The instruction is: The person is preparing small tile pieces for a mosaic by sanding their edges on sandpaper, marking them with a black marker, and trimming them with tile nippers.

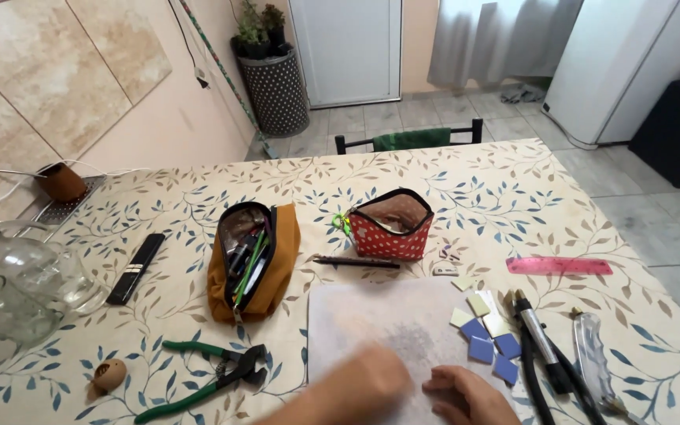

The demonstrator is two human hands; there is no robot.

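My left hand [360,386] is blurred and lies low over the near part of a pale square board [379,319], fingers curled; I cannot tell whether it holds anything. My right hand [466,393] rests on the board's near right edge with its fingers bent, just below a cluster of small blue and pale yellow tile pieces [485,334]. Nothing shows in the right hand's grip.
A mustard pencil case [249,264] full of pens and a red dotted pouch [391,224] stand behind the board. Green-handled nippers [210,378], a black remote [135,267], a pink ruler [558,265], black tools [541,346], a glass jug [9,287] and a chair [411,139] surround it.
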